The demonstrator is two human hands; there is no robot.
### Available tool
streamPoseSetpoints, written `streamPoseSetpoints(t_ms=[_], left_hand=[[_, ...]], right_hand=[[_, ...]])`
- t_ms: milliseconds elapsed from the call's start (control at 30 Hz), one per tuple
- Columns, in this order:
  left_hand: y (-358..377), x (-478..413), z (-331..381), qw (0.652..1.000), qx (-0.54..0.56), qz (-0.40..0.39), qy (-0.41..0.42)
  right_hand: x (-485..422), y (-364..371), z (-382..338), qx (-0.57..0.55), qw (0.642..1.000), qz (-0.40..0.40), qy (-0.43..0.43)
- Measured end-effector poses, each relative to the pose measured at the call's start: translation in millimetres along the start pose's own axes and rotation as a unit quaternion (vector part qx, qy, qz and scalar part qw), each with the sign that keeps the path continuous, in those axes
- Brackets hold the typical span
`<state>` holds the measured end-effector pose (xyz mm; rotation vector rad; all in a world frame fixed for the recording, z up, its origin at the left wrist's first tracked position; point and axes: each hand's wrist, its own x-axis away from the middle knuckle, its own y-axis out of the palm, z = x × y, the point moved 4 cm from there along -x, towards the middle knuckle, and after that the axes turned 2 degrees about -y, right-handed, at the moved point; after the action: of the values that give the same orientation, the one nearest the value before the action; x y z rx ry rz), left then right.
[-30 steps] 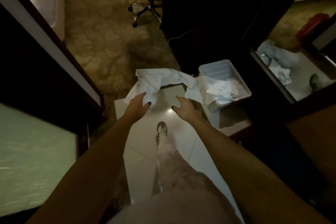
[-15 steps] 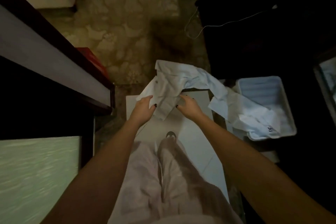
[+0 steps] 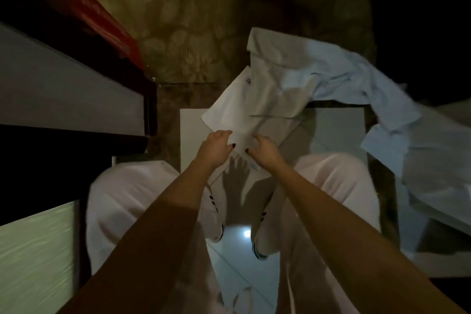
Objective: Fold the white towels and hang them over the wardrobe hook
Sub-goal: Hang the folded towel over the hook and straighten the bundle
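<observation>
A white towel [image 3: 257, 99] is lifted off the floor in front of me, crumpled, with its near corner hanging between my hands. My left hand [image 3: 215, 146] grips the towel's near edge from the left. My right hand [image 3: 263, 149] grips the same edge close beside it, fingers curled into the cloth. The towel's far end trails to the right onto more white cloth [image 3: 418, 158] heaped over a bin that is mostly hidden. No wardrobe hook is in view.
I stand on pale floor tiles [image 3: 339, 130], my legs in light trousers below the hands. A dark wardrobe frame with a pale panel [image 3: 63, 89] runs along the left, a red box [image 3: 84, 10] behind it. Patterned carpet [image 3: 183, 20] lies ahead; the right side is dark.
Both hands reached the towel, took hold of it and lifted it up and toward me. The view has tipped down and closer, and my hands have come nearer together.
</observation>
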<state>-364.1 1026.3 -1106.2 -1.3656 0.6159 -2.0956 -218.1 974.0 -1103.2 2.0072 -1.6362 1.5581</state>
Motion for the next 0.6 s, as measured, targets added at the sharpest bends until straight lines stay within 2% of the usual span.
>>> streamPoseSetpoints(t_ms=[100, 267, 333, 433, 500, 600], left_hand=[[46, -59, -37, 1.0, -0.016, 0.0, -0.003], [101, -126, -75, 1.0, -0.003, 0.031, -0.005], [117, -139, -83, 0.999, -0.014, 0.035, 0.012], [127, -152, -88, 0.991, -0.078, 0.096, 0.047], [121, -156, -83, 0.983, -0.096, 0.14, 0.066], [106, -156, -76, 0.984, -0.092, 0.13, 0.079]], right_hand=[[-58, 45, 31, 0.037, 0.999, -0.015, 0.025], [-118, 114, 81, 0.078, 0.994, 0.004, 0.073], [-123, 127, 89, 0.105, 0.989, 0.039, 0.093], [-132, 130, 95, 0.168, 0.979, 0.09, 0.072], [-139, 127, 96, 0.14, 0.985, 0.093, 0.044], [-141, 115, 90, 0.068, 0.994, 0.083, 0.029]])
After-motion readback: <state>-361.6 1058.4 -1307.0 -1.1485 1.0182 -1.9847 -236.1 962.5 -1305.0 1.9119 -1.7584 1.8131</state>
